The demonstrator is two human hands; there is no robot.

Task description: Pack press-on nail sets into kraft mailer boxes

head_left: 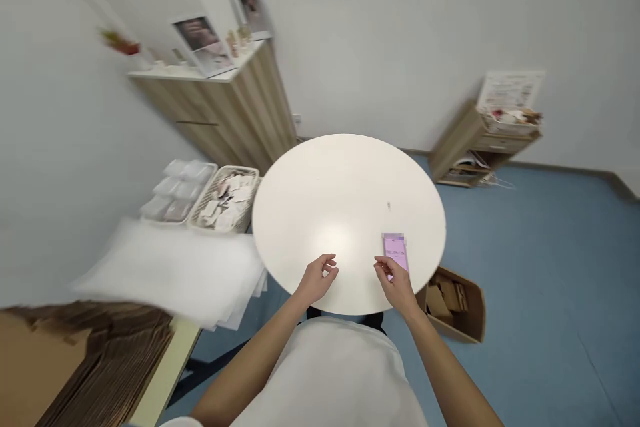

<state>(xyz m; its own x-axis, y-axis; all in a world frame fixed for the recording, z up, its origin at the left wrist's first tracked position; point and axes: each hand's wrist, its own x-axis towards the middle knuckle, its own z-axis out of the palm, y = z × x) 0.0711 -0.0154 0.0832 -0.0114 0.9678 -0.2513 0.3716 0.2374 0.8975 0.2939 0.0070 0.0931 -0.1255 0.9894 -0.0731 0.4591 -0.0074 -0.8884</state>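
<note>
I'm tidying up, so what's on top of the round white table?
The round white table holds a purple-screened phone and, beyond it, an item too tiny to identify. The right hand hides part of the phone's near end; the left hand covers some tabletop.

A white, rounded table (325,173) carries a phone (395,250) lying screen up on its right half, with a small bit (389,205), too small to make out, just beyond it. At left, a bench (173,357) bears stacked cardboard (125,360) and white sheets (180,267) that overhang its edge. On the blue floor (540,267) stand a cabinet (255,93), a low shelf (453,140) and, right of the table, an open box (475,313).
</note>
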